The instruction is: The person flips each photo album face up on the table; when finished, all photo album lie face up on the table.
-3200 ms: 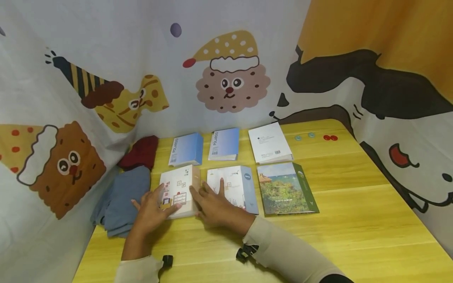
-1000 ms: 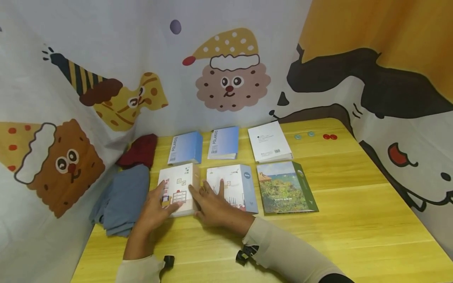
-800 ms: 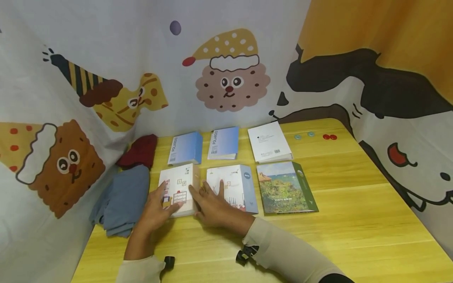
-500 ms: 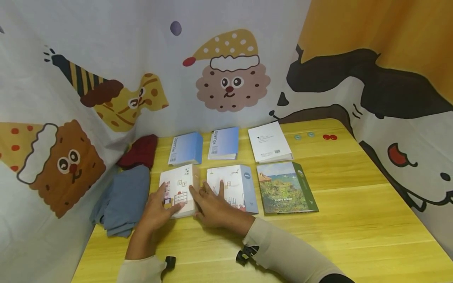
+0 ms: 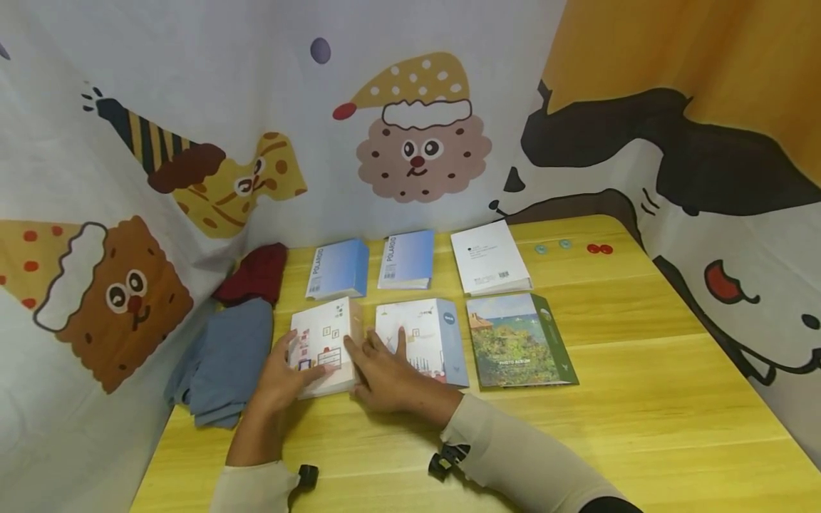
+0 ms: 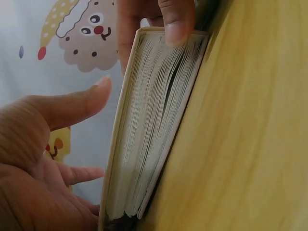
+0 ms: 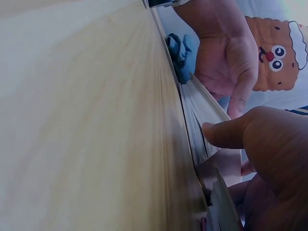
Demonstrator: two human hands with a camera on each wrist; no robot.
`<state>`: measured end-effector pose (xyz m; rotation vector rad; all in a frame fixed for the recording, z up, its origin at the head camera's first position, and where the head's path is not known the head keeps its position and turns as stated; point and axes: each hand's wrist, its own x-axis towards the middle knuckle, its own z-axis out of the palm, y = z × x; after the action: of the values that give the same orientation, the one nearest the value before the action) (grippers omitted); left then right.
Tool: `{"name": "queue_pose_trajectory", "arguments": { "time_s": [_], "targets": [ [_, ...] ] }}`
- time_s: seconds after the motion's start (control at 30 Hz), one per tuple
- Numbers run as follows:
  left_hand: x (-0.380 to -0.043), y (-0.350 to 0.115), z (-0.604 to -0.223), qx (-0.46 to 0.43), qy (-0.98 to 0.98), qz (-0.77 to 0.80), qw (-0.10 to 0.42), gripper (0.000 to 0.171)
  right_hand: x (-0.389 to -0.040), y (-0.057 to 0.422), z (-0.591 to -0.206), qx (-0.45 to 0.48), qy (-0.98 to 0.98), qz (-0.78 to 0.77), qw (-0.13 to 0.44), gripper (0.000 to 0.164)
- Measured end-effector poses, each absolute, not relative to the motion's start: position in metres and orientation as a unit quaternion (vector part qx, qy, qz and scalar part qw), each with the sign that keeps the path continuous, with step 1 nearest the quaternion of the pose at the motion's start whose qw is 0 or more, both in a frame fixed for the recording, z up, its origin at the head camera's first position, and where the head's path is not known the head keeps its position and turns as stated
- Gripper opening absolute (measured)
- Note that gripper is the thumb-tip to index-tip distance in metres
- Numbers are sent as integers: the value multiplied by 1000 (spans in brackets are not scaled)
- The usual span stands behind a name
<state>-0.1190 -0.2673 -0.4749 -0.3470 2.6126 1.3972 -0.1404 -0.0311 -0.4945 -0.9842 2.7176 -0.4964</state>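
Note:
A thick white photo album (image 5: 330,338) with a printed room scene lies on the table at the front left. My left hand (image 5: 282,374) is at its left side, thumb and fingers extended over and beside the cover; the left wrist view shows a gap under the thumb. My right hand (image 5: 388,374) holds the album's near right corner, its thumb on the page ends and its fingers along the spine. That hand overlaps a second white album (image 5: 417,317) with a blue spine. A green-spined album (image 5: 507,342) with a landscape cover lies farther right.
Behind lie two blue albums (image 5: 340,267) (image 5: 407,260) and a white one (image 5: 490,258). Folded grey-blue cloth (image 5: 231,356) and dark red cloth (image 5: 256,274) are at the left. Small pale blue discs (image 5: 564,244) and red discs (image 5: 599,249) sit at the far right, before a printed curtain (image 5: 410,28).
My left hand has eased slightly left along the cover of the thick album. The right hand stays at the corner, and the other albums have not moved.

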Motion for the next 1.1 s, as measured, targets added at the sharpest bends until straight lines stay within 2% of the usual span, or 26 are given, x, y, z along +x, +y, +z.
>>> {"name": "queue_pose_trajectory", "arguments": {
  "time_s": [0.4,0.63,1.1],
  "targets": [
    [-115,-272,-463,-148,864,480,43,100,-141,-30,-495,-344,919,-169,97,94],
    [-113,-271,-461,-139,860,488,49,102,-140,-29,-493,-341,917,-178,103,95],
    [-109,-268,-447,-133,856,500,10,98,-141,-30,-499,-337,908,-219,114,99]
  ]
}}
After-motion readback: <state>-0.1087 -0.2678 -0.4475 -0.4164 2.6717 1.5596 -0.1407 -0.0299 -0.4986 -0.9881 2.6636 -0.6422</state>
